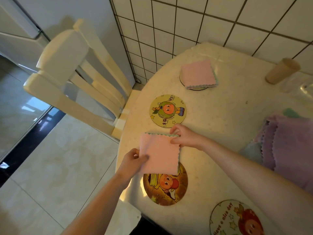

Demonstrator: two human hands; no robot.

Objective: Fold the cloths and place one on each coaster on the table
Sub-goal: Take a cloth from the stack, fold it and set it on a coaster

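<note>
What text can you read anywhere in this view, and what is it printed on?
"Have a nice day": along the left rim of the near coaster at the bottom right.
"快乐": right rim of the yellow coaster.
"幸福": lower left rim of the same coaster.
The brown coaster under the held pink cloth shows no readable text.

You look down on a cream round table set against a wall of white square tiles with dark grout. A cream slatted chair stands at its left. The floor is pale glossy tile, catching window light at left.
</note>
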